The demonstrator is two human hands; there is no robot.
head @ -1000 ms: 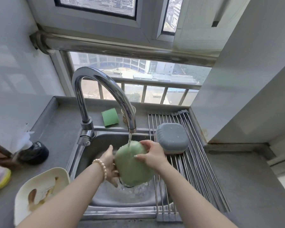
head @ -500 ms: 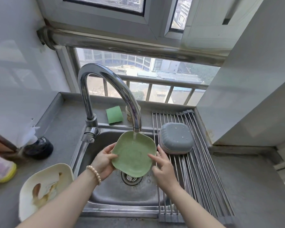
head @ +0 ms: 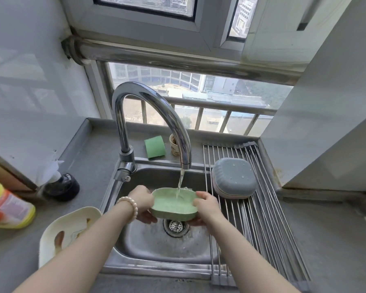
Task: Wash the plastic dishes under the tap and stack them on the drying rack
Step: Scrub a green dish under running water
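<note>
Far left edge: a yellow bottle [head: 7,206] with an orange label is cut off by the frame, lying on the grey tabletop [head: 89,166]. Just right of it, a dark round object [head: 61,187] with white plastic on top is seen against the wall; what it is cannot be told.

Lower left: a cream dish [head: 51,235] with brown food smears is set on the tabletop, partly covered by the left forearm.

Centre: a steel sink [head: 156,250] with its drain strainer [head: 176,226] visible. A chrome tap [head: 148,106] is arched over it, and water is seen running from the spout into the green dish [head: 173,205]. The dish is held open side up over the drain, under the stream. The left hand [head: 142,203], a pearl bracelet [head: 128,207] on its wrist, is curled round the dish's left edge, fingers underneath. The right hand [head: 205,207] is wrapped round the right edge the same way, thumb on the rim.

Behind the tap, a green sponge [head: 154,146] and a small paper cup [head: 174,144] are set on the ledge.

Right of centre: a roll-up drying rack [head: 262,218] is laid across the sink's right side. A grey-blue dish [head: 234,177], upside down and beaded with drops, is resting on its upper part, near the right hand but apart from it.
</note>
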